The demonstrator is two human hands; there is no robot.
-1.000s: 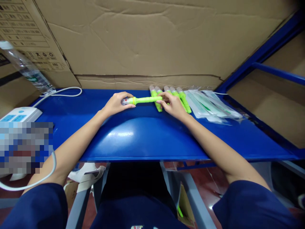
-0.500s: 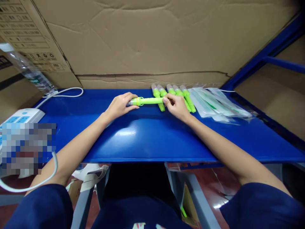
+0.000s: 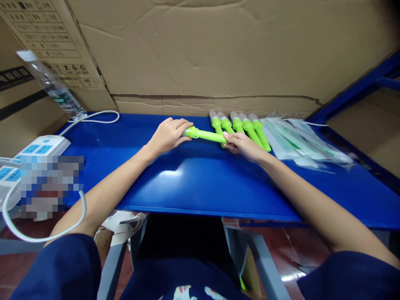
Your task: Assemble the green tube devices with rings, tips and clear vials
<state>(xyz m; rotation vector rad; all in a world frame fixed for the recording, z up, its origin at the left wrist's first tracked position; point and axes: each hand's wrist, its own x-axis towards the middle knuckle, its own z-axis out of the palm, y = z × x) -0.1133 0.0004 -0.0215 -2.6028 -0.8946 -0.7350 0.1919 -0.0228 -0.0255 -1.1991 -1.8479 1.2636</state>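
Observation:
A lime-green stick [image 3: 208, 136] with a clear capped head lies level between my two hands, above the blue table. My left hand [image 3: 170, 134] is closed around its capped end, which the fingers mostly cover. The other end sits in the grip of my right hand [image 3: 242, 143], thumb on top and fingers curled beneath. Just behind my right hand, several matching green sticks [image 3: 254, 135] lie side by side with their clear heads toward the cardboard wall. My right hand partly covers them.
To the right of the sticks lies a pile of clear plastic sleeves [image 3: 300, 141]. At the left are a white power strip [image 3: 46, 146] with a cable, a pixelated object [image 3: 51, 187], and a plastic bottle [image 3: 58, 87]. A cardboard wall [image 3: 200, 54] closes off the back of the blue table [image 3: 187, 187].
The view has turned slightly left, so everything appears shifted right. The held stick now tilts down toward my right hand, whose fingers have wrapped further under its end.

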